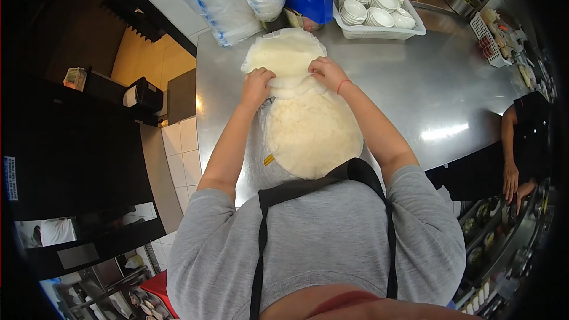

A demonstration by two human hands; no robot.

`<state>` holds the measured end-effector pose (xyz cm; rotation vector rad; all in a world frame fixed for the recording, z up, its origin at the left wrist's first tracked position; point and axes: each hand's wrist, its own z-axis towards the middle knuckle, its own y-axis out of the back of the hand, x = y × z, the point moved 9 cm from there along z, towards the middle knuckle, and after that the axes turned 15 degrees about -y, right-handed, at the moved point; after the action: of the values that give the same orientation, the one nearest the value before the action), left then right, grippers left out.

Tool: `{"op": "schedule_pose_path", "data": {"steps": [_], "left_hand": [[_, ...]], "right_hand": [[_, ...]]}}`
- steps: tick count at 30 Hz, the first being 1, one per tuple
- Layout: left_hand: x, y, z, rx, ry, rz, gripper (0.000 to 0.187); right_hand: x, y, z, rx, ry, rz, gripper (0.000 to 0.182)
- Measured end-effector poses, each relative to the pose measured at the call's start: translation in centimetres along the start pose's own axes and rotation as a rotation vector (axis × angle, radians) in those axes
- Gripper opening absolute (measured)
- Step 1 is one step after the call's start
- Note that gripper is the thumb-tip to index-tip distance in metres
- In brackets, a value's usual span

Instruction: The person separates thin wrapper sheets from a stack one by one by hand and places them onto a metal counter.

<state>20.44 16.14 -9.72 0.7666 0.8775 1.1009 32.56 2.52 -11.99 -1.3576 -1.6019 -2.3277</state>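
In the head view, a pale round dough sheet (314, 136) lies on clear plastic (274, 172) near my body. Beyond it is a second thin, pale round sheet (285, 53) with a frilled, translucent edge. Between the two, a thin whitish sheet (293, 88) is bunched in folds. My left hand (257, 86) is closed on the left side of these folds, and my right hand (328, 73) pinches them on the right. The fingertips partly hide the gripped edges. A small yellow and black strip (269, 159) shows at the near round's left edge.
Plastic-wrapped packs (216, 3) and a blue tape dispenser (311, 3) stand at the back of the steel table (409, 89). Beside them, a white basket (379, 32) holds stacked small bowls. A person in black (527, 136) stands at the right, hands by a rack.
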Motion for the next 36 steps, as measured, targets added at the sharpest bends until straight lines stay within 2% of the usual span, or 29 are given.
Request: {"op": "schedule_pose_path", "data": {"steps": [3, 5, 6, 8, 9, 11, 14, 17, 19, 21, 24, 25, 26, 27, 28, 30, 32, 34, 35, 36], "left_hand": [[-0.1, -0.3, -1.0, 0.061, 0.017, -0.018, 0.022], [-0.9, -0.5, -2.5, 0.122, 0.037, -0.051, 0.023], [-1.5, 0.0, -2.5, 0.120, 0.028, -0.073, 0.026], [-2.9, 0.9, -2.6, 0.126, 0.010, -0.102, 0.030], [-3.8, 1.6, -2.8, 0.117, -0.005, -0.078, 0.035], [-5.2, 2.4, -2.8, 0.110, -0.023, -0.057, 0.040], [-6.7, 2.9, -2.6, 0.053, -0.048, -0.020, 0.040], [-9.3, 1.7, -2.0, 0.006, -0.052, -0.196, 0.034], [-12.9, -0.6, -2.5, 0.076, 0.023, -0.454, 0.029], [-16.2, -3.2, -3.9, 0.189, 0.084, -0.568, 0.027], [-18.7, -5.3, -5.4, 0.150, 0.139, -0.808, 0.031], [-18.9, -5.4, -5.2, 0.149, 0.138, -0.807, 0.031], [-18.1, -6.5, -5.9, 0.105, 0.365, -1.072, 0.033], [-17.8, -7.3, -6.5, 0.055, 0.599, -1.331, 0.036], [-18.0, -6.7, -5.9, 0.050, 0.602, -1.329, 0.036], [-17.8, -6.4, -5.6, 0.011, 0.827, -1.419, 0.037], [-17.5, -6.4, -5.0, 0.049, 0.804, -1.379, 0.036], [-17.2, -6.8, -4.6, 0.086, 0.639, -1.334, 0.031], [-17.0, -7.2, -5.0, 0.085, 0.636, -1.334, 0.031], [-17.3, -7.1, -5.0, 0.113, 0.595, -1.310, 0.030]], "right_hand": [[-0.2, 0.0, -1.5, -0.029, -0.018, -0.008, 0.013], [0.4, 1.3, -3.3, -0.160, 0.067, 0.012, 0.016], [0.4, 1.9, -4.2, -0.160, 0.055, 0.013, 0.016], [-1.1, 3.1, -5.7, -0.167, -0.113, 0.057, 0.021], [-1.8, 3.3, -6.9, -0.168, -0.124, 0.058, 0.021], [-5.6, 3.7, -9.3, -0.190, -0.399, -0.051, 0.029], [-5.3, 4.8, -13.2, -0.067, -0.536, -0.107, 0.031], [-6.1, 4.2, -15.9, 0.003, -0.615, -0.040, 0.027], [-6.6, 3.8, -16.6, -0.019, -0.616, -0.070, 0.023], [-6.3, 3.6, -17.5, -0.032, -0.619, -0.098, 0.020], [-4.0, 4.2, -18.4, -0.141, -0.564, 0.063, 0.012], [-2.0, 5.1, -18.7, -0.284, -0.381, 0.102, 0.011], [0.1, 5.9, -19.4, -0.420, -0.195, 0.142, 0.011], [0.8, 5.5, -19.6, -0.379, -0.197, 0.221, 0.012], [1.9, 5.4, -19.7, -0.376, -0.193, 0.223, 0.012], [3.1, 4.9, -20.0, -0.320, -0.218, 0.384, 0.012], [3.9, 4.7, -20.1, -0.265, -0.201, 0.406, 0.012], [4.7, 4.1, -20.1, -0.171, -0.164, 0.357, 0.015], [5.2, 4.2, -20.2, -0.173, -0.162, 0.356, 0.015], [5.2, 5.4, -20.5, -0.336, -0.206, 0.342, 0.016]]}}
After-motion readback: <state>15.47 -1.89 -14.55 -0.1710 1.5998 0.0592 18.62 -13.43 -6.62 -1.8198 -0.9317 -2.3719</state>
